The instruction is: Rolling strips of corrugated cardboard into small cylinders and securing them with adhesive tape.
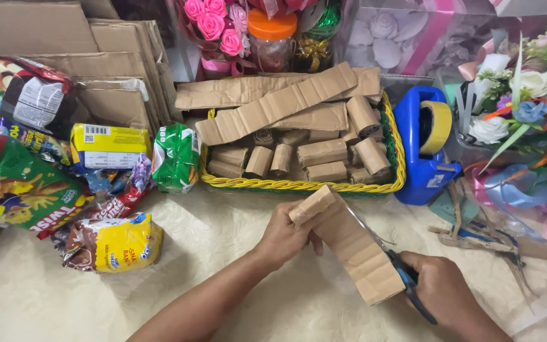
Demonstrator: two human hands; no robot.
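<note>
Strip: a long creased brown cardboard strip (349, 244) is held above the cream-covered counter (223, 253).
Long axis: it runs from upper left, at the left grip, down to lower right, at the right grip; the narrow upper end points toward the basket.
Left hand: the left hand (283, 237) has its grip clamped on the strip's upper end, thumb on top.
Right hand: the right hand (441, 291) is closed around blue-handled scissors (387, 253), whose blades lie along the strip's right edge.
Beyond the grips: a yellow woven basket (397, 158) holds rolled cardboard pieces (321, 155), with longer folded strips laid across its top.
Right of the basket: a blue tape dispenser (419, 149) with a yellowish roll.
Left of the left grip: a yellow snack packet (118, 244) lies nearest; farther off sit a green packet (175, 155), a yellow rectangular pack (109, 145) with a barcode label, and a green chip bag (17, 193).
</note>
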